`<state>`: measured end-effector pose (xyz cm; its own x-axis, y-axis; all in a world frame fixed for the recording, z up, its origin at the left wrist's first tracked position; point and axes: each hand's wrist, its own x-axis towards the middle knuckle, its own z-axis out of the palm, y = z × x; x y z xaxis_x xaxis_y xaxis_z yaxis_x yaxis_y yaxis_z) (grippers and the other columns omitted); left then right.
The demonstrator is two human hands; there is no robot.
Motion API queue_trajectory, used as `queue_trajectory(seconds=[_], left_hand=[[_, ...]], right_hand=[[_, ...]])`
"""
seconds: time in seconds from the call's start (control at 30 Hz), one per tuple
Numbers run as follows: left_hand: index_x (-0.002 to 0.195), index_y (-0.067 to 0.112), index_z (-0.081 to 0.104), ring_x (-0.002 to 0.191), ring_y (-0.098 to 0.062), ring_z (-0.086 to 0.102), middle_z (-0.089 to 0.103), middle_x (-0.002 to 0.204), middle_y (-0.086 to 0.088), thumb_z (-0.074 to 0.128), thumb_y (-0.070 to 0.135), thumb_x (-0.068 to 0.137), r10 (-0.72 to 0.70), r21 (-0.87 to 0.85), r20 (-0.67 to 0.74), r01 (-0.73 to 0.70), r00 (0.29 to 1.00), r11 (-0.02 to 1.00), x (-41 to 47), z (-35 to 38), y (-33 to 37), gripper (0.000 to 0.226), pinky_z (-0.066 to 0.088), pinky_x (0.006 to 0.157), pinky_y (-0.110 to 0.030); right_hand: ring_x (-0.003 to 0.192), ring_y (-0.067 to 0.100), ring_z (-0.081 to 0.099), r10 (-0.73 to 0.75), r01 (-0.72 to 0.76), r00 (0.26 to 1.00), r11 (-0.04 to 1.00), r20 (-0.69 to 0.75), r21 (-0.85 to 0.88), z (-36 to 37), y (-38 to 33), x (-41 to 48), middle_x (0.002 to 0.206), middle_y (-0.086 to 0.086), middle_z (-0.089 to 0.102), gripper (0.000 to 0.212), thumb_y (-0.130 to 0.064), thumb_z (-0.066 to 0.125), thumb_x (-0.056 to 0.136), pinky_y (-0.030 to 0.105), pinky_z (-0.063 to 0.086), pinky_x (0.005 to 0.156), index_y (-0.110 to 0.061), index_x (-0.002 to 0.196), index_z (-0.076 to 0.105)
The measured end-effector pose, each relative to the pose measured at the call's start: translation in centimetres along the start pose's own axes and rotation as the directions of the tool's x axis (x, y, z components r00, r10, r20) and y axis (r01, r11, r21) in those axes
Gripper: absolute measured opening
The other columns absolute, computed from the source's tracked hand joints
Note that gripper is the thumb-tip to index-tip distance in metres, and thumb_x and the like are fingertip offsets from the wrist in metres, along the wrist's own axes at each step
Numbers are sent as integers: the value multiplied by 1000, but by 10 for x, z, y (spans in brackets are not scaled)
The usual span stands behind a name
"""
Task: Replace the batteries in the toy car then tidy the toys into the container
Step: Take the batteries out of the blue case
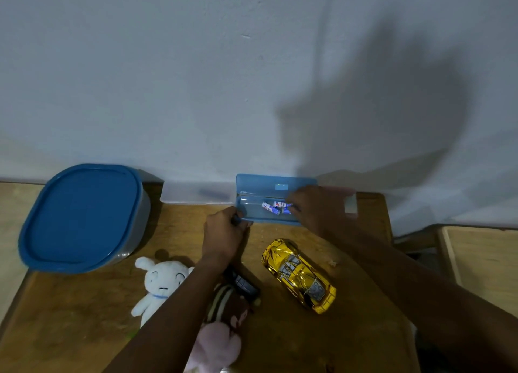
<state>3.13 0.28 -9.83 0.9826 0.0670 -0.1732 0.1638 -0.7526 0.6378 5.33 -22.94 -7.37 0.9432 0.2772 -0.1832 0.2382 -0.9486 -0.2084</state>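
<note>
A shiny gold toy car (299,274) lies on the wooden table (84,316), wheels down. Beyond it a small blue plastic case (260,185) stands open by the wall, with a few blue-and-white batteries (273,208) inside. My left hand (224,235) grips the case's front left corner. My right hand (316,207) reaches into the case from the right, fingertips at the batteries. Whether it holds one is hidden. A grey container with a blue lid (81,218) sits shut at the far left.
A white plush toy (159,285) lies near the front. A brown striped plush (227,305), a pink plush (218,347) and a dark object (244,284) lie partly under my left arm. A translucent box (196,193) leans by the wall. Another wooden surface (482,263) stands right.
</note>
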Motion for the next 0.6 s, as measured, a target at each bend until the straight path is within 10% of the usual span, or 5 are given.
queue_trajectory(seconds=[0.23,0.6], left_hand=[[106,11,76,89,-11,65,76,104,-6,82,29,82,20,-18,37,-19,999,1000,-2,-1,0,31,50,79,-23],[99,15,77,88,-14,67,77,99,-4,83,32,80,-24,-36,30,25,999,999,-1,0,-1,27,53,79,-27]], right_hand=[[95,23,63,-18,31,996,988,86,-151,-6,-16,-8,101,5,66,19,-6,52,95,31,37,69,-14,106,64],[113,24,61,87,-100,993,982,80,162,-4,-9,-5,121,6,69,32,-15,63,94,28,38,80,-21,125,67]])
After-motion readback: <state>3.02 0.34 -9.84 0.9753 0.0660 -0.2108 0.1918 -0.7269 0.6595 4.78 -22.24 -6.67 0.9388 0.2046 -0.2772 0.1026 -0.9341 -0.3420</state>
